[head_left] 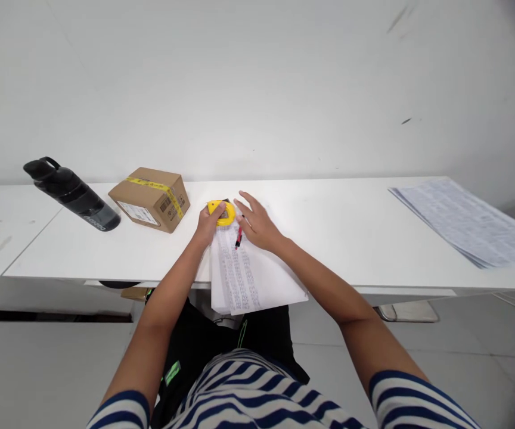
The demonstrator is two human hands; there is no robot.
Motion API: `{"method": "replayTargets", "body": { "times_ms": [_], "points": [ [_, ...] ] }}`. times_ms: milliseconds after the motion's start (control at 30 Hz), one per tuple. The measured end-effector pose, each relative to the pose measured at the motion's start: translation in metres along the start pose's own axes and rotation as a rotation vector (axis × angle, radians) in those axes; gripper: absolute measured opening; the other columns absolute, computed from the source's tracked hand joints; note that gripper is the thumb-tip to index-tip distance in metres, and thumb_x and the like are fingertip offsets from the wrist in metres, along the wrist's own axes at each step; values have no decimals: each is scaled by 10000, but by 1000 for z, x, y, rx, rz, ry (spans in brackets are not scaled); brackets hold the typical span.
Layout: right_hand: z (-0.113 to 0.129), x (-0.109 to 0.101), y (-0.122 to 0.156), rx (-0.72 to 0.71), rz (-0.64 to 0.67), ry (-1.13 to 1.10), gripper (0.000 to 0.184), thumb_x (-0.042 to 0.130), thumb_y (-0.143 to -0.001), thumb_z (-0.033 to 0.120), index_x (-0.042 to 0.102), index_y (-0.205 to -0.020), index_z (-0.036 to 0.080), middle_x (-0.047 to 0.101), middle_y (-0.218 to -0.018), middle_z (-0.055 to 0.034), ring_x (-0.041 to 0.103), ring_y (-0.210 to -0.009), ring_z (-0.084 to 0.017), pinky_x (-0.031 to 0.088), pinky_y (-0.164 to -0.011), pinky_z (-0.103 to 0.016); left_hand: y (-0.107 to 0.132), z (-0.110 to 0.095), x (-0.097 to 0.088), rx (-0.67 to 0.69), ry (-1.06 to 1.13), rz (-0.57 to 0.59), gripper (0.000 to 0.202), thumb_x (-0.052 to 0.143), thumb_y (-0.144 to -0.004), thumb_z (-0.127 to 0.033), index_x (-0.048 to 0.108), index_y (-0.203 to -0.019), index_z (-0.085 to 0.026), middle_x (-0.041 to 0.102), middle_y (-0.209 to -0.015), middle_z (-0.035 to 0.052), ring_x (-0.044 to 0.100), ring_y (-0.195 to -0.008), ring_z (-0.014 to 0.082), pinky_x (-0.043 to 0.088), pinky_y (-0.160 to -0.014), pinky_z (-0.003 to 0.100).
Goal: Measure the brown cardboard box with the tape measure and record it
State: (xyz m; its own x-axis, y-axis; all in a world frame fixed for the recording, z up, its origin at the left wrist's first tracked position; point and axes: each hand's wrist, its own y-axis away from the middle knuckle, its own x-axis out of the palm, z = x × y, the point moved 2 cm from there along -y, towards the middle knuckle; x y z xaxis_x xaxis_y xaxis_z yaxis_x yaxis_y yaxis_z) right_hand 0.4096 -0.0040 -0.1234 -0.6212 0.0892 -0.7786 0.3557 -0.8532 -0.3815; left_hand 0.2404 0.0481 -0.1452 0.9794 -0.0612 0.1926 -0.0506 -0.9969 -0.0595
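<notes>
The left hand (207,225) grasps the tape (226,215), while the pen (239,237), lengthwise toward the surface's (342,232) near edge, is nearer the right hand (260,225), whose grip I cannot tell.

We are seeing what looks like smooth plastic on the yellow round tool (230,218) and the pen (239,237), matt paper in the printed sheets (275,283), matt cardboard in the box (149,201), smooth dark plastic on the bottle (78,195), and striped cloth in the shirt (239,390).

I see both forearms (170,283) stretched forward, the left hand (207,226) curled closed, the right hand (261,227) nearby with fingers (248,198) parted.
</notes>
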Motion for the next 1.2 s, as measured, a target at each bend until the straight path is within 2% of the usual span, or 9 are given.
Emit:
{"method": "replayTargets", "body": {
  "times_ms": [100, 167, 233, 367, 467, 567, 767, 933, 1200],
  "points": [
    [-26, 0, -13, -46, 227, 390, 520, 332, -980, 141, 429, -1490, 135, 535, -1385, -250, 617, -1118, -331, 503, -895, -482, -10, 17, -12, -80, 63, -92, 530, 738, -689, -648, 626, -875, -164, 627, -692, -13, 607, -622, 128, 478, -572, 249],
    [-41, 2, -19, -108, 387, 443, 473, 395, -932, 76, 561, -1372, 130, 646, -1201, -225, 660, -902, -289, 496, -789, -425, -11, 23, -15, -86, 69, -95, 520, 744, -690, -635, 627, -870, -161, 621, -683, -16, 600, -608, 123, 463, -550, 241],
    [-51, 4, -21, -188, 461, 439, 400, 435, -916, 65, 634, -1256, 131, 694, -1096, -193, 655, -860, -268, 470, -793, -399, -10, 26, -14, -63, 62, -67, 515, 782, -664, -610, 638, -859, -155, 643, -705, -9, 613, -637, 120, 487, -598, 240],
    [-56, 3, -7, -177, 276, 262, 279, 479, -931, 158, 631, -1163, 127, 726, -963, -144, 636, -797, -222, 445, -766, -342, -5, 30, -10, -88, -9, 1, 546, 828, -618, -594, 674, -879, -139, 702, -772, 20, 650, -695, 141, 523, -689, 273],
    [-53, 9, 16, -43, 99, 153, 276, 402, -995, 307, 591, -1113, 145, 692, -818, -82, 587, -665, -175, 433, -655, -293, -4, 31, -8, -112, -69, 17, 578, 833, -610, -601, 698, -923, -134, 727, -830, 42, 670, -736, 161, 530, -709, 287],
    [-49, 18, 34, 137, -5, -164, 374, 390, -996, 510, 573, -872, 208, 576, -641, -4, 513, -574, -151, 388, -554, -270, -2, 28, -6, -118, -107, 46, 587, 830, -618, -606, 708, -943, -133, 739, -883, 58, 681, -776, 170, 536, -723, 287],
    [-42, 24, 35, 268, 63, -571, 447, 381, -974, 597, 601, -862, 224, 553, -610, 16, 525, -590, -156, 404, -585, -289, 2, 24, -1, -102, -150, 55, 568, 820, -641, -604, 691, -941, -140, 736, -914, 60, 680, -804, 167, 538, -725, 279],
    [-35, 24, 36, 414, 60, -472, 449, 536, -888, 561, 507, -597, 220, 640, -656, -30, 543, -612, -161, 399, -584, -298, 1, 27, 0, -104, -130, 65, 565, 826, -638, -600, 672, -932, -142, 723, -893, 51, 674, -795, 163, 536, -723, 280],
    [-34, 25, 37, 389, 99, -455, 392, 547, -874, 490, 559, -599, 211, 572, -588, -6, 483, -569, -147, 368, -558, -302, 3, 22, 3, -102, -105, 75, 541, 831, -651, -569, 681, -936, -134, 713, -890, 45, 670, -797, 150, 539, -730, 270]
  ]
}}
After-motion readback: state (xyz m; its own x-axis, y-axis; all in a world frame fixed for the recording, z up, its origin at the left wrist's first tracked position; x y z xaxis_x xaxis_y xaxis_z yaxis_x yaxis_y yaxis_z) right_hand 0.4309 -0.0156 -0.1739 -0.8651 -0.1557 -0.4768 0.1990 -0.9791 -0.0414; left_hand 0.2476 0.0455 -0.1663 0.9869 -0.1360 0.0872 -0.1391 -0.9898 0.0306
